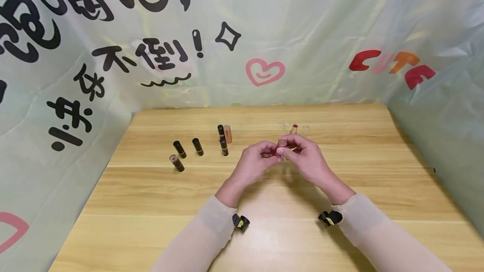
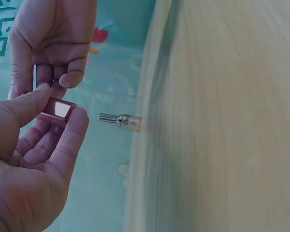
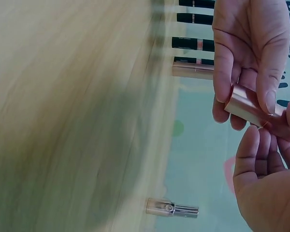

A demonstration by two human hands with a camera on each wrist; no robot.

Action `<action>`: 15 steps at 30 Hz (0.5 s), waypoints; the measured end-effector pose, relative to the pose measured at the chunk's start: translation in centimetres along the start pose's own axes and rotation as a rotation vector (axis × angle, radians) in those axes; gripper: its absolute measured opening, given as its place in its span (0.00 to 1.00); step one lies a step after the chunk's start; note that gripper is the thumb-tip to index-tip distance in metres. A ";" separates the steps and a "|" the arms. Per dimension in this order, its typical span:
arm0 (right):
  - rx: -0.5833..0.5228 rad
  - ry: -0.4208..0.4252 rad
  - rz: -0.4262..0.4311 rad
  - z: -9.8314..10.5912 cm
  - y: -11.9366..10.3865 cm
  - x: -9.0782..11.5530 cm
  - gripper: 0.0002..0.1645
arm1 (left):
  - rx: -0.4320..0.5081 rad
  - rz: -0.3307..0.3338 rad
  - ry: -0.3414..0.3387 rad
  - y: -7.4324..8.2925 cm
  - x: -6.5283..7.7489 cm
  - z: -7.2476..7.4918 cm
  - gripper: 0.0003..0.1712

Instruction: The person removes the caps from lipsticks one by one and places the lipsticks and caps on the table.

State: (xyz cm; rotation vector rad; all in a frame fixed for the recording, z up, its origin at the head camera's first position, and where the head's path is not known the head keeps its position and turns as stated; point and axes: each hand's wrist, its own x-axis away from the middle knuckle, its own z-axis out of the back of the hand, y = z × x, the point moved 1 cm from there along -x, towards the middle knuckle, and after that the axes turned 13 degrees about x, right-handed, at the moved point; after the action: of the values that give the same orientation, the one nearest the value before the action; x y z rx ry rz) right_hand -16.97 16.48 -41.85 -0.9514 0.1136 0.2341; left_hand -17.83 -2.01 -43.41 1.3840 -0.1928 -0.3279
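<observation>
Both hands meet over the middle of the table around a shiny rose-gold lipstick tube (image 1: pixel 281 143). My left hand (image 1: pixel 251 163) grips one end of it; in the right wrist view its thumb lies along the smooth tube (image 3: pixel 246 104). At the other end, the fingers and thumb of my right hand (image 1: pixel 310 160) pinch the tube, partly covering it. A thin seam line shows between the two grips in that view. Just behind the right hand, an uncapped lipstick (image 1: pixel 294 129) with a gold base stands upright on the table, its silvery inner tube showing in the left wrist view (image 2: pixel 111 119).
Several black lipsticks (image 1: pixel 198 147) stand upright at the left of the wooden table (image 1: pixel 151 205). Beside two of them is another rose-gold tube (image 1: pixel 227 134). A brown-topped dark tube (image 1: pixel 177 163) stands nearest on the left. Printed cloth (image 1: pixel 314 24) walls off the back and sides.
</observation>
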 end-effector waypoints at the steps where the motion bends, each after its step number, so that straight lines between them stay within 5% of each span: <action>1: -0.004 -0.001 0.000 0.0 0.0 0.0 0.13 | 0.002 0.000 0.001 0.0 0.0 -0.1 0.17; 15: 0.126 -0.009 0.028 0.6 -0.1 0.2 0.13 | -0.034 -0.033 -0.009 -0.5 -0.2 -0.6 0.15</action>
State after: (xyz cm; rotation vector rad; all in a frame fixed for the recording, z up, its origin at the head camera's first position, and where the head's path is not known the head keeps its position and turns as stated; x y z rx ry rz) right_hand -16.80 16.97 -41.47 -0.8243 0.1323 0.2541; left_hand -17.92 -1.45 -44.00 1.3536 -0.1716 -0.3633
